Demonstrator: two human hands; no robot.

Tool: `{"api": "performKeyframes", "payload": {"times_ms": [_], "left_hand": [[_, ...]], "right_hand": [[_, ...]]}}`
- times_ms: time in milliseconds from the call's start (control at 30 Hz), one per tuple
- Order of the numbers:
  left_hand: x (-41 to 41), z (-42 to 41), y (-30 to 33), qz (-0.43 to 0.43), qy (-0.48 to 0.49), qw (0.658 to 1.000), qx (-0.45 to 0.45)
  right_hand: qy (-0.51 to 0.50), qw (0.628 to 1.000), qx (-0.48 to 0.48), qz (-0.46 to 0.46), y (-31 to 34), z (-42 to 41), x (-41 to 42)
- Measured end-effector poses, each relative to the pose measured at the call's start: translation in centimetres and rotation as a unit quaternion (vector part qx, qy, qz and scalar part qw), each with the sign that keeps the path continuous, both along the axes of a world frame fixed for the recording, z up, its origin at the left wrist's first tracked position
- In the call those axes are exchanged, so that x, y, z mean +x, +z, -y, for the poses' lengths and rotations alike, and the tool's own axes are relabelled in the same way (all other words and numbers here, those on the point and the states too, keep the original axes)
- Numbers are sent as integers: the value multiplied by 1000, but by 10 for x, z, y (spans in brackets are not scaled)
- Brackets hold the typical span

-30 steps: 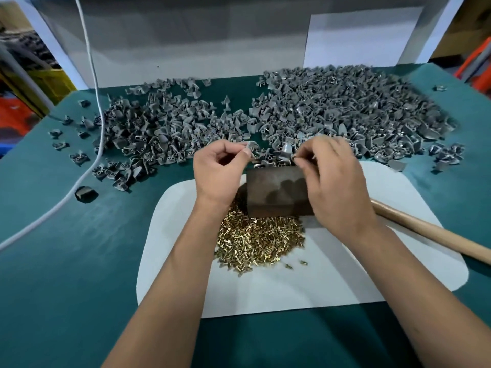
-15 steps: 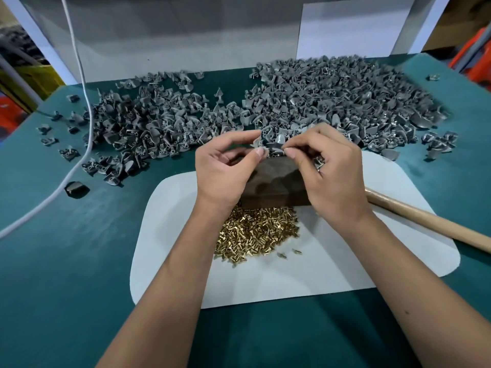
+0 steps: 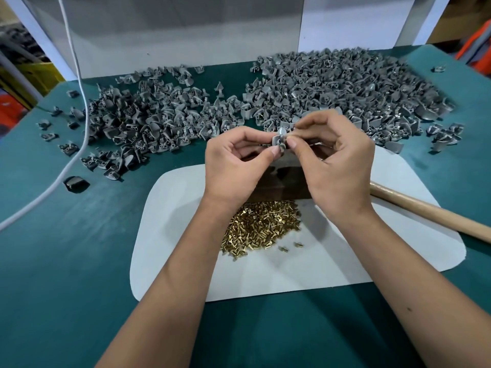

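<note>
While I watch through the head view, the hazards rank from widest surface to smallest piece.

Counter (image 3: 79, 261): green cloth. A dropped piece could bounce away across it.

White mat (image 3: 170, 235): looks smooth, so whatever falls here may skid.

Grey piles (image 3: 345, 88): heaped just behind the hands. A part slipping backward would vanish among look-alikes.

Left hand (image 3: 233, 166) and right hand (image 3: 337, 166): both are raised, with fingers (image 3: 275, 152) curled, pinching one grey part from either side. I cannot tell whether the right fingers also carry a brass pin.

Wooden handle (image 3: 425, 213): lies across the mat's right edge near the right forearm, where a shifting arm could knock it.

Dark block (image 3: 281, 187): sits on the mat under the hands, partly hidden.

Brass pin heap (image 3: 260, 227): lies against the block's near side, beneath the wrists. A lowered wrist would scatter it, and two pins lie apart from it.

Grey part (image 3: 279, 140): held in the air above the block by fingertips alone. An uneven squeeze could flick it out.
</note>
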State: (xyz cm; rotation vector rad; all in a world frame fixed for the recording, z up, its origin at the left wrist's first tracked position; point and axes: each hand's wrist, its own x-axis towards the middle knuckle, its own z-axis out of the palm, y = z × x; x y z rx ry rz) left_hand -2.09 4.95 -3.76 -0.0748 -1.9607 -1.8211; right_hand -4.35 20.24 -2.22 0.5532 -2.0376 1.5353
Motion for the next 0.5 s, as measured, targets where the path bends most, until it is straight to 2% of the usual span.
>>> {"api": "performKeyframes", "payload": {"times_ms": [367, 500], "left_hand": [[0, 1, 0, 12, -21, 999, 21], [0, 0, 1, 15, -7, 1000, 0]], "right_hand": [[-18, 1000, 14, 12, -4, 6, 3], [-2, 999, 30, 20, -2, 4, 1]]}}
